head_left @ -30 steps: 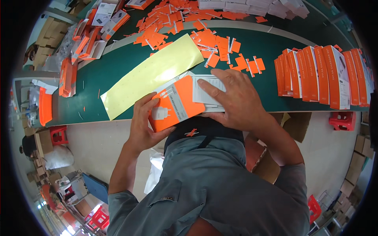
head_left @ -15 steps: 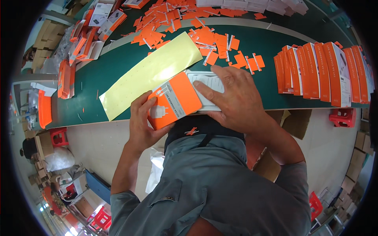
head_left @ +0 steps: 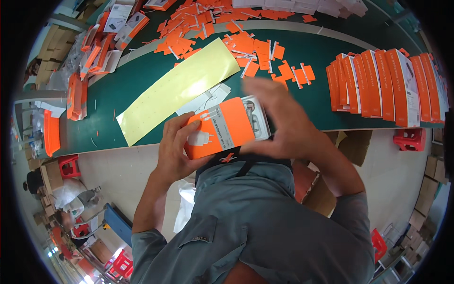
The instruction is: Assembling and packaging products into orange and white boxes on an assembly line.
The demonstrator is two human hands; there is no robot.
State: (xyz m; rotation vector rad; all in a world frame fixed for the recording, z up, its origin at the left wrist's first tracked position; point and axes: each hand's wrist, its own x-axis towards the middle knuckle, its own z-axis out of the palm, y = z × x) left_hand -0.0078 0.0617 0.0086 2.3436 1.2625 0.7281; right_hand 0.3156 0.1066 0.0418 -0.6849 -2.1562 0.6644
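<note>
1. Head view — our green table [head_left: 307, 45] carries a long yellow sheet [head_left: 179, 90], our landmark; white slips [head_left: 208, 98] lie just beside its near edge.
2. Scattered orange cards [head_left: 241, 42] lie beyond the yellow sheet, upright orange boxes [head_left: 371, 85] stand well to its right, and a jumbled box heap [head_left: 113, 28] sits past it on the left.
3. On our side of the yellow sheet, below table height, we see a pale floor [head_left: 123, 184] and, far to the right, a red stool [head_left: 409, 140].
4. Near the yellow sheet, on our side, our left hand [head_left: 172, 137] clasps the left end of an orange sleeve [head_left: 236, 116], fingers on top.
5. Our right hand [head_left: 283, 118] is blurred at the sleeve's other end, fingers and thumb spread wide — we cannot tell whether it touches anything.
6. The sleeve bears a grey band and a white plug picture; a white tray [head_left: 265, 124] with pale contents pokes from its open right end.
</note>
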